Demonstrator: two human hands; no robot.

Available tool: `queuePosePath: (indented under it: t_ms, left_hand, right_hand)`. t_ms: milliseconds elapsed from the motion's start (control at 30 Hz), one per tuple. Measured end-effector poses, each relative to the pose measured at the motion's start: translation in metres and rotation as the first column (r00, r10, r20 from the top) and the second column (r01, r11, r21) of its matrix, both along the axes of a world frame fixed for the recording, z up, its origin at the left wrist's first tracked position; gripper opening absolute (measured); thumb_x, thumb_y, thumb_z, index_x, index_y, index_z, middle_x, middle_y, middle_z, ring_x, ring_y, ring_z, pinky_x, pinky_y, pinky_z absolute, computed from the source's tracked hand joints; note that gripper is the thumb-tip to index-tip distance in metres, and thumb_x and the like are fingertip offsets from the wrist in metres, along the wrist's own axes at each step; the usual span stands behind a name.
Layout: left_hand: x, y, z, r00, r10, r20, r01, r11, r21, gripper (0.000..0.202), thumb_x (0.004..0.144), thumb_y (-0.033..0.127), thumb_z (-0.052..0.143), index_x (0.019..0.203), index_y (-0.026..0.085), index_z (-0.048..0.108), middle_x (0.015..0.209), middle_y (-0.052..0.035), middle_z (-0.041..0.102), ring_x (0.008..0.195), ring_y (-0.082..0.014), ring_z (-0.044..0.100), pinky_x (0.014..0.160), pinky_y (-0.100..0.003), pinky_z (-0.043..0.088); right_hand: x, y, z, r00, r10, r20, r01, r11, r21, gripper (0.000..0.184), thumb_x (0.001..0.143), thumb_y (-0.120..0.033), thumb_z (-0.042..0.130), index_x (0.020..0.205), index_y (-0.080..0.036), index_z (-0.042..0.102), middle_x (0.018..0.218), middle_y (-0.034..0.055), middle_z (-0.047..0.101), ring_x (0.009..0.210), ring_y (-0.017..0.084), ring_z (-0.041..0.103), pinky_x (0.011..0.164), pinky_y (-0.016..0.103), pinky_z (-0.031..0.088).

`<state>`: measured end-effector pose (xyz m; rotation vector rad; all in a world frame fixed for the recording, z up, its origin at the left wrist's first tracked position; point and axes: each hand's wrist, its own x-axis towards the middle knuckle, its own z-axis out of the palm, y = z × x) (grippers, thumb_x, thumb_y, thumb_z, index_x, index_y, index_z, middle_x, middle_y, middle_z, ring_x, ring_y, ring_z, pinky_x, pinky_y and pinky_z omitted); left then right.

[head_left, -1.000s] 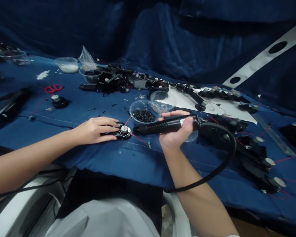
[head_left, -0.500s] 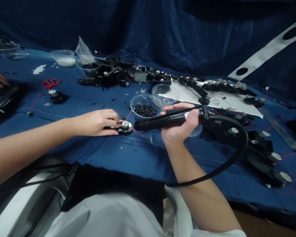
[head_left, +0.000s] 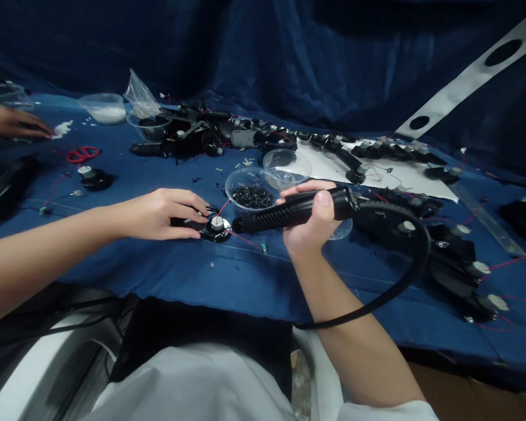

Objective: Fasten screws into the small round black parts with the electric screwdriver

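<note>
Blue cloth table cover (head_left: 166,275), smooth and lightly creased, is spreading beneath everything. Right hand (head_left: 309,225) is wrapping its fingers closely around a ribbed black corded tool (head_left: 280,211). Left hand (head_left: 158,215) is pinching curved fingers (head_left: 193,211) around a round black disc (head_left: 214,231), lying just beside the tool's tip and trailing thin red wires (head_left: 245,238).

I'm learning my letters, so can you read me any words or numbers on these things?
No words or numbers can be read.
The black tool in the right hand shows nothing readable.
The tiny green tag is too small to read.
</note>
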<state>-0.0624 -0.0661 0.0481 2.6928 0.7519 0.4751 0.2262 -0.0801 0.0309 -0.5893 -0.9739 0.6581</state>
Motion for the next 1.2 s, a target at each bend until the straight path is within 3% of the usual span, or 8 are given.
queuePosePath:
  t_ms: [133, 233, 433, 633, 867, 1200]
  left_hand:
    - [0.004, 0.0, 0.002, 0.992, -0.076, -0.102, 0.073, 0.997, -0.025, 0.025, 0.097, 0.037, 0.069, 0.117, 0.024, 0.078, 0.125, -0.0099, 0.075, 0.127, -0.0264, 0.065, 0.11, -0.047, 0.057]
    - [0.003, 0.002, 0.002, 0.993, -0.042, -0.106, 0.036, 0.998, -0.06, 0.026, 0.098, 0.038, 0.069, 0.117, 0.023, 0.078, 0.125, -0.0098, 0.074, 0.128, -0.027, 0.064, 0.112, -0.05, 0.055]
    - [-0.005, 0.005, -0.004, 0.995, -0.059, -0.084, 0.061, 0.998, 0.019, 0.025, 0.096, 0.034, 0.071, 0.117, 0.019, 0.077, 0.122, -0.0106, 0.075, 0.124, -0.0255, 0.066, 0.109, -0.043, 0.057]
    - [-0.004, 0.01, -0.009, 0.994, -0.105, 0.007, 0.103, 0.986, 0.133, 0.023, 0.094, 0.034, 0.074, 0.113, 0.023, 0.078, 0.115, -0.0107, 0.077, 0.114, -0.0229, 0.072, 0.1, -0.036, 0.061]
    - [-0.008, 0.014, -0.006, 0.989, -0.125, -0.078, 0.135, 0.983, 0.128, 0.024, 0.094, 0.032, 0.074, 0.116, 0.024, 0.078, 0.116, -0.0113, 0.076, 0.113, -0.0238, 0.072, 0.1, -0.036, 0.061]
    - [0.0, 0.013, -0.011, 0.983, -0.171, -0.064, 0.179, 0.974, 0.136, 0.022, 0.096, 0.031, 0.071, 0.116, 0.022, 0.077, 0.117, -0.0121, 0.075, 0.115, -0.0239, 0.071, 0.1, -0.037, 0.061]
  right_hand:
    - [0.0, -0.002, 0.001, 1.0, 0.021, -0.006, -0.02, 1.0, 0.022, 0.027, 0.09, -0.048, 0.055, 0.083, -0.024, 0.064, 0.066, -0.0029, 0.069, 0.052, 0.013, 0.065, 0.053, 0.032, 0.056]
    - [0.001, -0.001, 0.0, 1.0, 0.013, 0.005, -0.013, 1.0, 0.002, 0.028, 0.09, -0.05, 0.054, 0.083, -0.024, 0.063, 0.066, -0.0031, 0.069, 0.053, 0.014, 0.066, 0.053, 0.032, 0.056]
    - [0.002, 0.0, -0.001, 0.999, 0.03, -0.012, -0.03, 0.999, 0.015, 0.028, 0.091, -0.049, 0.055, 0.082, -0.024, 0.064, 0.067, -0.0027, 0.069, 0.053, 0.014, 0.066, 0.053, 0.032, 0.056]
    - [0.004, 0.003, -0.005, 0.999, 0.048, -0.023, -0.046, 0.997, 0.056, 0.028, 0.089, -0.049, 0.059, 0.083, -0.023, 0.066, 0.066, -0.0022, 0.07, 0.052, 0.014, 0.067, 0.051, 0.03, 0.056]
    - [0.005, 0.004, -0.006, 1.0, 0.018, 0.007, -0.018, 0.999, 0.039, 0.028, 0.092, -0.049, 0.055, 0.085, -0.023, 0.064, 0.066, -0.0031, 0.069, 0.052, 0.014, 0.067, 0.05, 0.03, 0.056]
    - [0.004, 0.002, -0.003, 1.0, 0.02, 0.017, -0.02, 0.999, 0.034, 0.029, 0.093, -0.049, 0.054, 0.085, -0.022, 0.063, 0.067, -0.0025, 0.068, 0.053, 0.013, 0.067, 0.051, 0.03, 0.056]
